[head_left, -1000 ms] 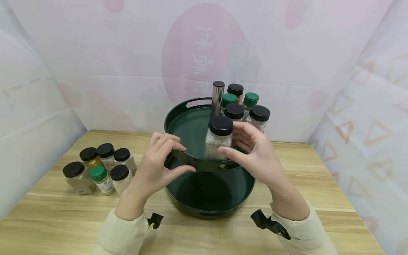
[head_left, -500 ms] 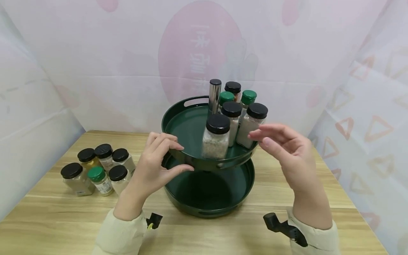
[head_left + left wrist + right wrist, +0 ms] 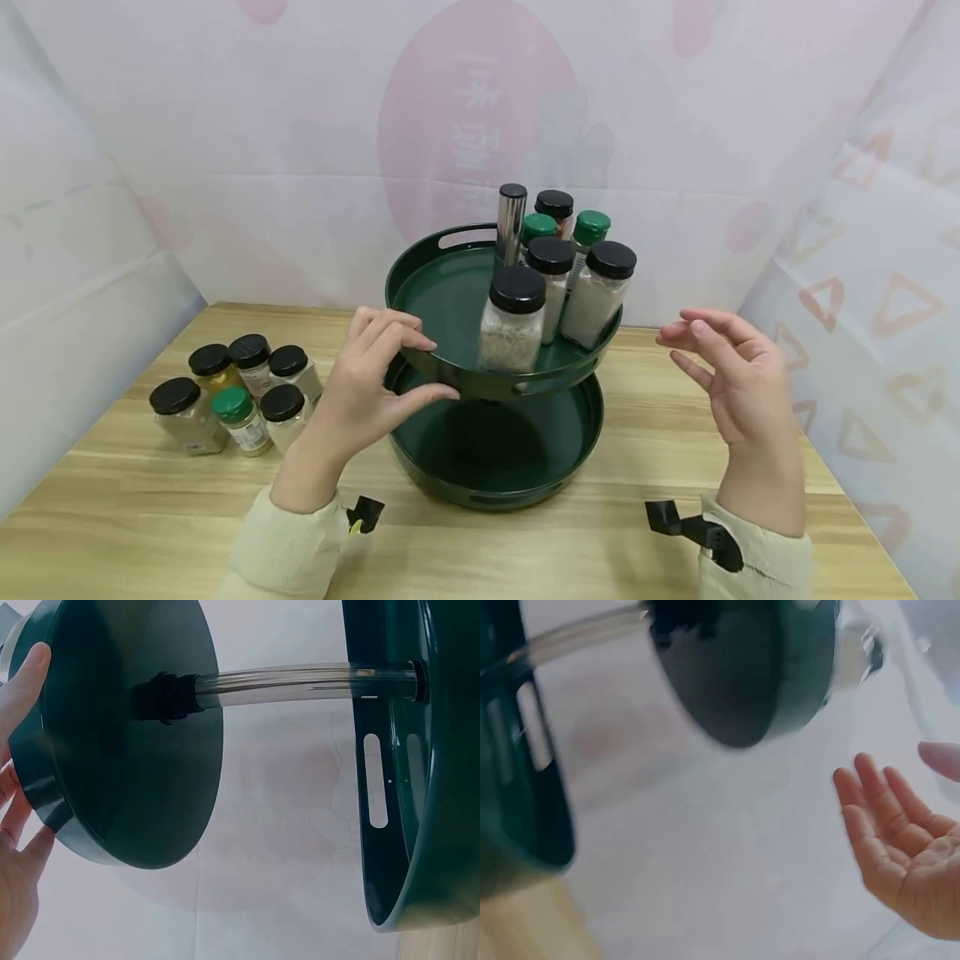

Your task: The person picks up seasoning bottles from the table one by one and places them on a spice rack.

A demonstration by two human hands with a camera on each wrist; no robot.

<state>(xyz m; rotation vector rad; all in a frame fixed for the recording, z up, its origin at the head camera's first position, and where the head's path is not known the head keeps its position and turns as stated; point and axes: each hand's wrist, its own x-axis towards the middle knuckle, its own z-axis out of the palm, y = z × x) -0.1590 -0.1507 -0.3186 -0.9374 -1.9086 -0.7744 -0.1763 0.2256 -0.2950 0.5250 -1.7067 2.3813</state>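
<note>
Green and round, the top tray [image 3: 442, 292] could spill its jars [image 3: 512, 340] if the left hand [image 3: 371, 379] gripping it tugs, while the right hand [image 3: 748, 379] is empty.

On the upper tray [image 3: 442, 287], front jars [image 3: 512, 333] hide most of the rear jars [image 3: 553, 202]. Beneath it, the lower tray's [image 3: 495, 454] back is covered. Left of it, a label [image 3: 252, 435] is too small to read. Right of it, the right hand [image 3: 911, 859] is cut off in the blurred right wrist view.
</note>
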